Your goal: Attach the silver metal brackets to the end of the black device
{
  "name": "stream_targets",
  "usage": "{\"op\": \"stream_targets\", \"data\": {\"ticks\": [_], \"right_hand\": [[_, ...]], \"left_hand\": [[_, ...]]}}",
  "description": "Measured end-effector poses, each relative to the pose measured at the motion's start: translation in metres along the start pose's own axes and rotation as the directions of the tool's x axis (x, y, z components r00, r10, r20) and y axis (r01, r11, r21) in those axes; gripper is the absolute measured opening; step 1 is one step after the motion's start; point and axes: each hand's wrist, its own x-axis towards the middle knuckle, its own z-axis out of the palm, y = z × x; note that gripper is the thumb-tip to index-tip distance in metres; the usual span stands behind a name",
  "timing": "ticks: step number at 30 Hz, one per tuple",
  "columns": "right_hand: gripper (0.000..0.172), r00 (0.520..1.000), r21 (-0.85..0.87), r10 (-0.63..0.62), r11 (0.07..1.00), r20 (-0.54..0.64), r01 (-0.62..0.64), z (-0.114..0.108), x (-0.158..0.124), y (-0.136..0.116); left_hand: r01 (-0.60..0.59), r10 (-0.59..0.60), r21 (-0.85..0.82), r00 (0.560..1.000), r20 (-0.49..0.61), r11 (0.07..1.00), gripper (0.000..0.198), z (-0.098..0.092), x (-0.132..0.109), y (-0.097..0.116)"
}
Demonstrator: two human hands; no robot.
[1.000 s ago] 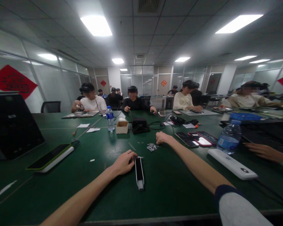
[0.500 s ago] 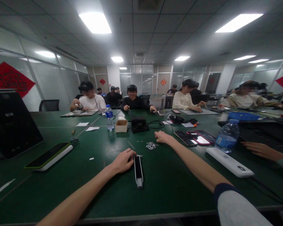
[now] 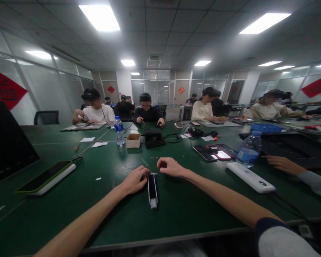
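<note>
A narrow device casing (image 3: 152, 191), white-rimmed with a dark inside and a pale near end, lies lengthwise on the green table. My left hand (image 3: 136, 180) is closed with its fingertips against the far left end of it. Just beyond that end, to the right, hovers my right hand (image 3: 171, 167), thumb and fingers curled together in a pinch; anything between them is too small to make out. A small metallic bit (image 3: 153, 174) shows at the casing's far end. The pile of small metal pieces is hidden behind my right hand.
Right of me lie phones (image 3: 204, 152), a white power bank (image 3: 250, 177), a water bottle (image 3: 249, 149) and a co-worker's hand (image 3: 286, 164). Ahead stand a small box (image 3: 133, 141) and another bottle (image 3: 119, 132). A green-edged phone (image 3: 46, 175) lies left.
My right hand has come back left and nearer, from beyond the metal pieces to the casing's far end, its fingers now curled. My left hand stays at the casing. The view has shifted slightly.
</note>
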Motion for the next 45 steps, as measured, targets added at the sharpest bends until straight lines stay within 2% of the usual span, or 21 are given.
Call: {"op": "stream_targets", "data": {"ticks": [2,5,17,26,31,34,39,45], "right_hand": [[0.013,1.0,0.092,0.018,0.996,0.007,-0.018,0.009,-0.004,0.0],[0.013,0.999,0.131,0.029,0.991,0.018,-0.031,0.015,-0.006,0.003],[0.011,0.999,0.247,0.047,0.968,0.0,-0.046,0.016,-0.01,-0.001],[0.007,0.998,0.223,0.037,0.974,-0.052,-0.025,0.02,-0.013,0.005],[0.012,0.998,0.242,0.027,0.97,-0.055,-0.013,0.02,-0.016,0.006],[0.011,0.997,0.206,-0.002,0.978,-0.075,0.017,0.021,-0.016,0.006],[0.007,0.987,0.023,-0.129,0.991,-0.099,0.132,0.024,-0.018,0.001],[0.009,0.979,-0.038,-0.184,0.983,-0.088,0.181,0.027,-0.018,0.0]], "left_hand": [[-0.001,0.001,0.001,1.0,0.006,1.0,0.026,0.0,0.0,0.0],[0.007,-0.007,-0.002,1.0,0.008,1.0,0.027,-0.001,0.0,0.001],[0.01,-0.01,-0.001,1.0,0.019,1.0,0.028,-0.001,-0.001,0.0],[0.01,-0.01,-0.012,1.0,0.022,1.0,0.028,0.002,0.0,-0.003],[0.013,-0.013,0.012,1.0,0.026,1.0,0.028,0.001,-0.001,0.0],[0.012,-0.013,0.025,0.999,0.031,1.0,0.029,0.0,-0.001,0.0],[0.003,-0.003,0.034,1.0,0.019,0.999,0.027,0.004,-0.001,-0.003],[0.005,-0.005,0.038,1.0,0.008,0.999,0.026,0.004,0.0,-0.003]]}}
